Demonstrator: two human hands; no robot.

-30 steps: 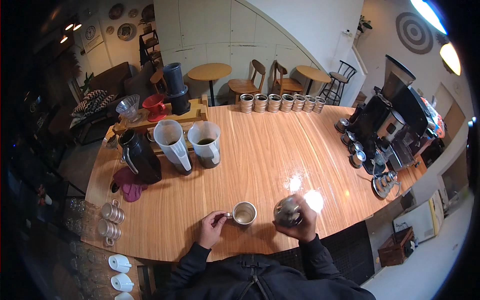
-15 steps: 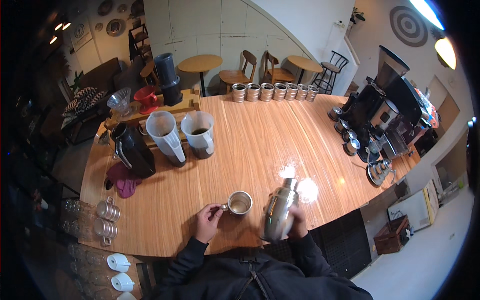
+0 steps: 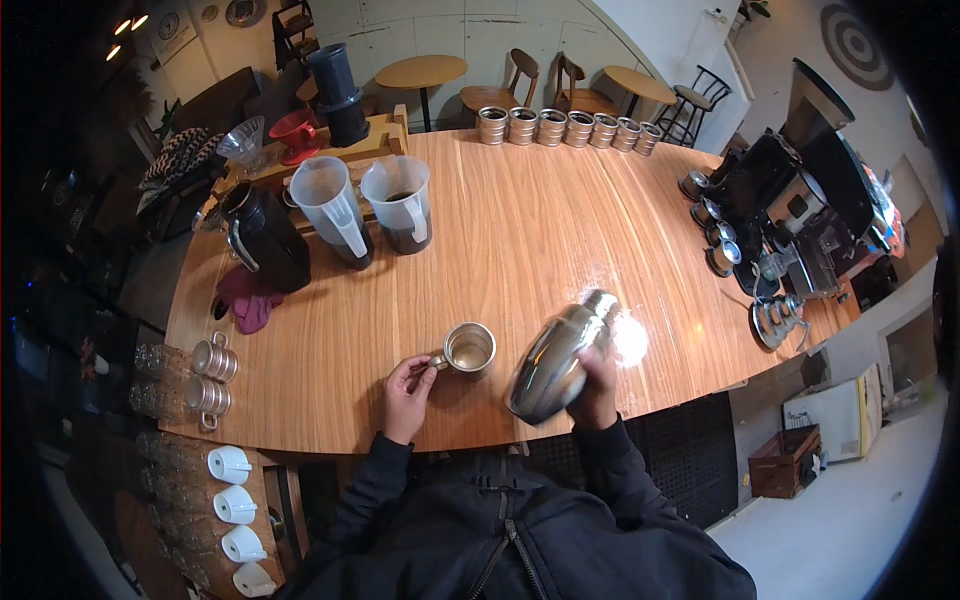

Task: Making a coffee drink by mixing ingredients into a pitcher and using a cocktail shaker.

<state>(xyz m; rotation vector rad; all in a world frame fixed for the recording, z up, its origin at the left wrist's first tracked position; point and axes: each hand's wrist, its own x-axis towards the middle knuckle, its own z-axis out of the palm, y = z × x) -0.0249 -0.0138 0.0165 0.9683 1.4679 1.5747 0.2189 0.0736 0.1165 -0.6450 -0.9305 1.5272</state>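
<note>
My left hand (image 3: 406, 398) pinches the handle of a metal mug (image 3: 470, 348) that stands upright near the front of the wooden counter. Inside the mug a pale brownish base shows; I cannot tell if it holds liquid. My right hand (image 3: 597, 392) is wrapped round a shiny steel cocktail shaker (image 3: 556, 362), just right of the mug and apart from it. The shaker leans, its narrow top toward the far right and its wide base toward me. My right fingers are partly blurred and partly hidden behind it.
Two plastic pitchers (image 3: 400, 205) of dark liquid, a black jug (image 3: 270, 240) and a maroon cloth (image 3: 250, 300) stand left. Ribbed metal cups (image 3: 551, 128) line the far edge. Coffee equipment (image 3: 795, 200) and a kettle (image 3: 776, 322) are right; metal mugs (image 3: 212, 375) near left.
The shaker has tipped further, its top swinging to the right. My left hand stays on the mug's handle. The whole view has shifted, so the counter sits higher in the picture.
</note>
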